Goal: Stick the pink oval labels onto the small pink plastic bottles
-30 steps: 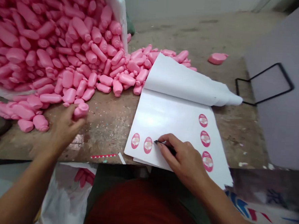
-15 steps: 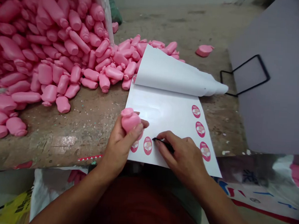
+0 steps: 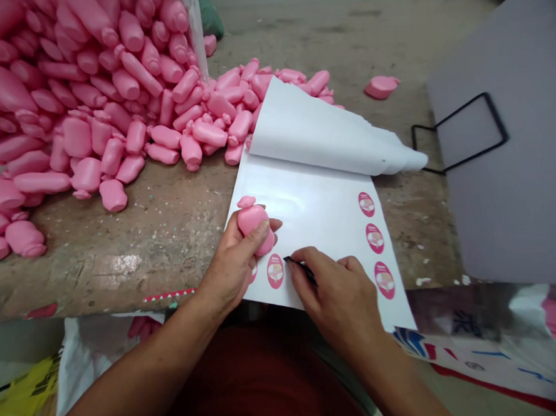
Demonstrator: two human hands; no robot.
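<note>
A small pink bottle (image 3: 254, 224) is held in my left hand (image 3: 232, 258), its knobbed end pointing up and away. My right hand (image 3: 334, 293) pinches a thin black tool (image 3: 302, 269), whose tip points at the right edge of an oval pink sticker (image 3: 275, 271). Both hands are over a white sticker sheet (image 3: 306, 203). Another sticker is partly hidden by my left hand. Several more oval stickers (image 3: 385, 280) run down the sheet's right side. The upper sheets (image 3: 320, 132) are folded back beyond my hands.
A large heap of pink bottles (image 3: 140, 74) fills the left and back left of the worn table (image 3: 162, 245). One pink bottle (image 3: 382, 87) lies alone at the back. A grey panel (image 3: 512, 153) with a black wire frame (image 3: 504, 137) stands at the right.
The pink bottle in my left hand has turned, showing more of its rounded body, and has shifted slightly right. My right hand stays beside the same sticker with the black tool.
</note>
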